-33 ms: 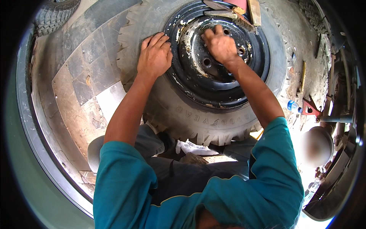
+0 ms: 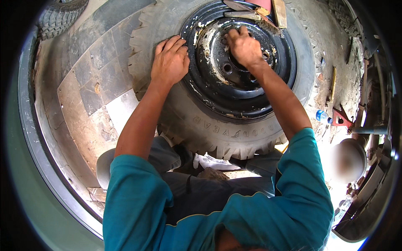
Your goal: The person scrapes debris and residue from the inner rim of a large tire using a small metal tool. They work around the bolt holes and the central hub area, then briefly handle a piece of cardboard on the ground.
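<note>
Just a bit to the right of where it is in the earlier picture, the right hand point(image 2: 245, 49) presses down near the middle of a black wheel rim point(image 2: 234, 78). Its fingers are curled, but their tips are hidden, so I cannot tell if they hold anything. The left hand point(image 2: 169, 62) lies flat with its fingers spread, gripping nothing, where the rim meets the big gray tire point(image 2: 234, 133). The rim sits inside the tire, in front of the person, and its black paint is chipped with pale spots. A round hole point(image 2: 227, 68) shows just below the right hand. At the far edge of the rim lie a brush point(image 2: 269, 27) and a wooden block point(image 2: 279, 14). Off to the right, a clear bottle point(image 2: 323, 116) lies beside a red metal piece point(image 2: 342, 117).
</note>
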The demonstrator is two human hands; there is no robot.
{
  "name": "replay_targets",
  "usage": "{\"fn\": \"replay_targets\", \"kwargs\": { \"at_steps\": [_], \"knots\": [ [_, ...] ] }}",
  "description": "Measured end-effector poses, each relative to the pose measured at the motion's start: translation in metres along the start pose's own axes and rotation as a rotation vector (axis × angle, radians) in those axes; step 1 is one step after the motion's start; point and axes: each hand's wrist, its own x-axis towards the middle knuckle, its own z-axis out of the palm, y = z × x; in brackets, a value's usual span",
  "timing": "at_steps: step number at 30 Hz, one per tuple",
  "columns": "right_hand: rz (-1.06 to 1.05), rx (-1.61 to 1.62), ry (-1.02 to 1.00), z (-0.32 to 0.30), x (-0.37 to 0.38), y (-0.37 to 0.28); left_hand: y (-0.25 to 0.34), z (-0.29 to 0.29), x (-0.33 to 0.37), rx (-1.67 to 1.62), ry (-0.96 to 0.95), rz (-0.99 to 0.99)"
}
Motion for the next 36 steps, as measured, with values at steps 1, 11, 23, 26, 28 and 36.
{"fn": "replay_targets", "kwargs": {
  "at_steps": [1, 11, 23, 26, 28, 36],
  "knots": [
    [-0.035, 0.040, 0.049, 0.008, 0.001, 0.013, 0.001, 0.000, 0.002, -0.004, 0.003, 0.008],
    [-0.249, 0.214, 0.029, 0.016, -0.012, 0.012, 0.000, 0.003, 0.001, -0.006, -0.010, 0.006],
    [-0.120, 0.248, 0.059, 0.021, -0.027, -0.005, -0.001, 0.004, 0.001, -0.001, -0.030, 0.005],
    [-0.140, 0.185, -0.029, 0.012, -0.038, -0.006, -0.001, 0.002, 0.002, 0.005, -0.030, 0.007],
    [-0.040, 0.195, 0.054, 0.016, -0.028, 0.005, -0.001, 0.002, 0.002, 0.010, -0.037, 0.006],
    [-0.149, 0.109, 0.006, 0.001, -0.038, 0.015, 0.000, 0.001, 0.002, 0.010, -0.016, 0.012]
  ]
}}
